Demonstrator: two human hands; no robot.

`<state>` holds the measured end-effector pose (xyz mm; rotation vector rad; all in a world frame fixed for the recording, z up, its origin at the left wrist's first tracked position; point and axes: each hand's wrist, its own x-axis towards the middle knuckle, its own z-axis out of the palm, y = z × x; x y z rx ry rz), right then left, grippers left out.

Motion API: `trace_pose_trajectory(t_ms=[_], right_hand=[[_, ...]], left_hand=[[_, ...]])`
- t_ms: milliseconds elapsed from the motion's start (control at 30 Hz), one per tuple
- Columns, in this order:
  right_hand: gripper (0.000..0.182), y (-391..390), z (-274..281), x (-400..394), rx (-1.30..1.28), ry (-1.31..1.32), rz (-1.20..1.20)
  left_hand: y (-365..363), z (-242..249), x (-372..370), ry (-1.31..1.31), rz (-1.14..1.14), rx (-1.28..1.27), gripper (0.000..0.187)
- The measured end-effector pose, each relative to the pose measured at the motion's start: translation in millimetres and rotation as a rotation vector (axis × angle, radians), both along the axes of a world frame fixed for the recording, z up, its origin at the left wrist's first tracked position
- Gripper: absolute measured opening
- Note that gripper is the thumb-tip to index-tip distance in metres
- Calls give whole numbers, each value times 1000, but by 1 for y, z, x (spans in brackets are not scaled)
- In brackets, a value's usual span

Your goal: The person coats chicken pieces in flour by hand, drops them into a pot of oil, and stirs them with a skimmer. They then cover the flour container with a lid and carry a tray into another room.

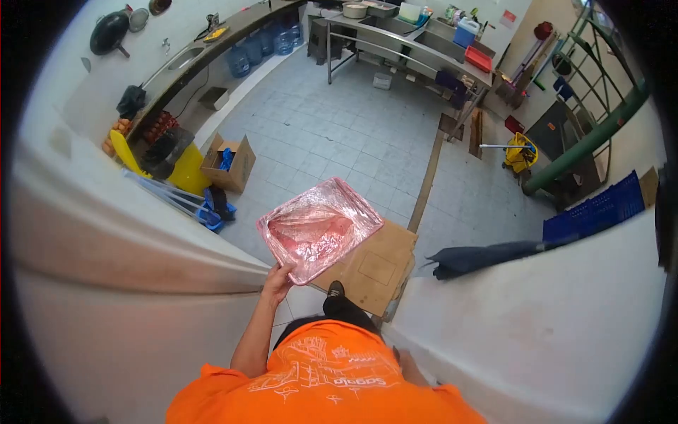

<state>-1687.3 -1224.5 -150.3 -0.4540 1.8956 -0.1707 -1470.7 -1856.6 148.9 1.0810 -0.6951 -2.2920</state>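
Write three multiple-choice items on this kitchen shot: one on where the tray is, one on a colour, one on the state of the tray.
1. Where is the tray?
A. On the steel counter
B. Held up over the tiled floor by the left hand
C. Flat on the cardboard

2. What colour is the person's shirt?
A. Orange
B. Green
C. White

3. What state is the tray in?
A. Stacked with bowls
C. Upside down
B. Covered with shiny plastic wrap

Answers:
1 B: the left hand grips the tray's near corner, and floor tiles show all round it.
2 A: the shirt at the bottom of the view is bright orange with a white print.
3 B: a glossy, wrinkled film lies across the tray, with pinkish contents under it.

The right hand is barely visible by the shirt; its grip cannot be told.
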Motion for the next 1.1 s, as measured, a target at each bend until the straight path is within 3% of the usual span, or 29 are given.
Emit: trace_pose_trajectory(t_ms=[33,67,133,200,267,367,467,567,600,700,933,1100], right_hand=[[22,-136,-4,-31,-27,7,-49],[21,-152,-1,-49,-57,20,-98],[23,-248,69,-109,-197,136,66],[23,-352,108,-163,-169,71,-558],[19,-460,192,-207,-182,121,-582],[19,-565,172,-283,-347,187,-667],[18,-655,181,-342,-376,87,-689],[19,-706,147,-381,-384,56,-651],[17,-719,139,-400,-342,136,-307],[17,-810,171,-460,-322,78,-229],[15,-1009,181,-591,-337,-45,-268],[15,-1140,157,-660,-297,-168,-310]], left_hand=[[-9,5,-7,-3,3,6,50],[-23,18,-19,-27,23,-10,48],[-58,32,-40,-56,35,-14,46],[-107,31,-61,-175,56,-47,45],[-153,17,-88,-132,77,-57,44],[-228,4,-135,-183,94,32,42],[-313,-31,-184,-228,82,43,38],[-399,-19,-246,-214,157,96,36],[-429,-14,-264,-220,167,112,34],[-514,-34,-311,-97,310,103,37],[-669,-12,-377,81,650,138,35],[-776,24,-395,-48,1034,35,26]])
